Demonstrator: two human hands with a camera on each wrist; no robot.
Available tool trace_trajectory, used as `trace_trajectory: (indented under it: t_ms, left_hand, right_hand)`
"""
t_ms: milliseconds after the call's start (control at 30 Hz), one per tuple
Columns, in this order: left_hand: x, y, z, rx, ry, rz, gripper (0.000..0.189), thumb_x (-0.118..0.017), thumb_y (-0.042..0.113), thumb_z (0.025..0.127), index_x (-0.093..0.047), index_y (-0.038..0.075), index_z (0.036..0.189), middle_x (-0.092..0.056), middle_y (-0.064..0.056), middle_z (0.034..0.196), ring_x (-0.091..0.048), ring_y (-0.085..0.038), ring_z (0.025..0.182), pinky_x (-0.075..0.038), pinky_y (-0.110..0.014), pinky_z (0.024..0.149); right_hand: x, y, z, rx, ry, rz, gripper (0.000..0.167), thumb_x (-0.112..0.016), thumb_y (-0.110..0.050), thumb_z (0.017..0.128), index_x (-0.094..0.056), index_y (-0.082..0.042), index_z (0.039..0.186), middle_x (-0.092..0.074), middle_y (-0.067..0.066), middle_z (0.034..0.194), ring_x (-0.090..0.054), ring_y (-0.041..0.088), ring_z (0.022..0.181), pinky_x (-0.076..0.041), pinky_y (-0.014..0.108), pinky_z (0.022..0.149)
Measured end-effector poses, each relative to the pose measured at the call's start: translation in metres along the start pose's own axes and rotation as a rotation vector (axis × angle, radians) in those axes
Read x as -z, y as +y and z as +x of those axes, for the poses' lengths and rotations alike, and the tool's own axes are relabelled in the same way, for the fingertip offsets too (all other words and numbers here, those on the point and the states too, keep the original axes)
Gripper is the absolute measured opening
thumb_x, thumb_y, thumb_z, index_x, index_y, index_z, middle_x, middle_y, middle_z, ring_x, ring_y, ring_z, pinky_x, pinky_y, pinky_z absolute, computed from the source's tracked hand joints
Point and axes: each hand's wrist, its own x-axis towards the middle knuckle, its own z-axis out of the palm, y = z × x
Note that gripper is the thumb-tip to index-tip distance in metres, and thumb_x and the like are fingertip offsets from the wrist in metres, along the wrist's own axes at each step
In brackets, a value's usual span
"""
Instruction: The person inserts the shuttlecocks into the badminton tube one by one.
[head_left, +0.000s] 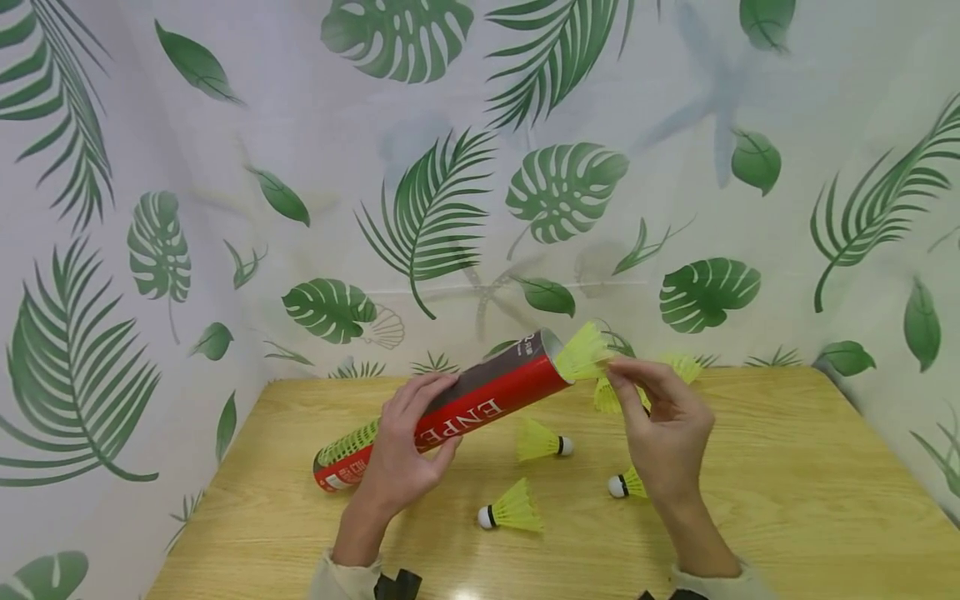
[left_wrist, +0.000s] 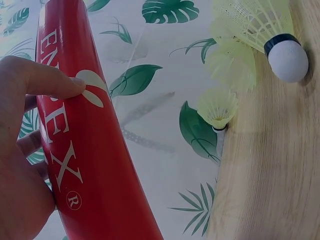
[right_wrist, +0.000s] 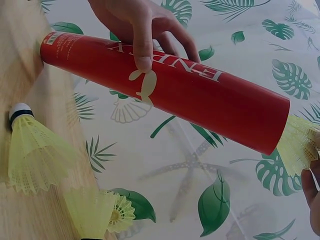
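Observation:
A red and dark grey shuttlecock tube [head_left: 517, 377] is tilted over the table, its mouth up to the right. My left hand [head_left: 405, 446] grips it around the middle, thumb on the near side. In the left wrist view, the fingers lie across the lettering of the red tube [left_wrist: 107, 165]. My right hand [head_left: 671, 425] pinches the skirt edge of a yellow shuttlecock [head_left: 581, 354] at the mouth. From the right wrist view, that shuttlecock [right_wrist: 297, 145] is partly inside the tube, cork end hidden. More yellow shows through the netted window at the tube's lower end.
Loose yellow shuttlecocks lie on the wooden table [head_left: 810, 475]: one below the tube [head_left: 538, 440], another nearer me [head_left: 517, 508], and one beside my right wrist [head_left: 621, 485]. Others sit behind my right hand. A leaf-patterned cloth [head_left: 450, 108] hangs behind the table.

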Motion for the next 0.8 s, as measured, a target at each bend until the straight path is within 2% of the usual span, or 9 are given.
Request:
trace_trajectory:
  t_ms: [333, 600, 800]
  left_hand:
    - [-0.002, 0.001, 0.000, -0.018, 0.007, -0.002, 0.074, -0.084, 0.008, 0.078, -0.055, 0.022, 0.145, -0.054, -0.001, 0.145, -0.050, -0.024, 0.132, -0.036, -0.059, 0.104]
    - [-0.004, 0.002, -0.001, -0.022, -0.002, -0.017, 0.074, -0.084, 0.008, 0.078, -0.055, 0.022, 0.145, -0.054, -0.001, 0.145, -0.049, -0.024, 0.132, -0.034, -0.060, 0.104]
    - [-0.005, 0.003, 0.001, -0.040, 0.001, -0.009, 0.072, -0.084, 0.009, 0.080, -0.055, 0.022, 0.145, -0.055, 0.000, 0.144, -0.051, -0.024, 0.131, -0.036, -0.058, 0.101]
  right_hand:
    - [-0.008, -0.004, -0.005, -0.014, -0.060, -0.054, 0.029, -0.063, 0.030, 0.081, -0.071, 0.014, 0.103, -0.073, 0.017, 0.104, -0.071, 0.020, 0.100, -0.054, 0.029, 0.092]
    - [-0.012, -0.006, -0.009, -0.043, -0.113, -0.075, 0.029, -0.063, 0.030, 0.081, -0.070, 0.014, 0.105, -0.073, 0.018, 0.104, -0.071, 0.016, 0.101, -0.054, 0.029, 0.092]
    - [-0.015, -0.006, -0.009, -0.055, -0.152, -0.075, 0.031, -0.063, 0.028, 0.083, -0.072, 0.010, 0.106, -0.073, 0.022, 0.104, -0.072, 0.017, 0.102, -0.054, 0.030, 0.093]
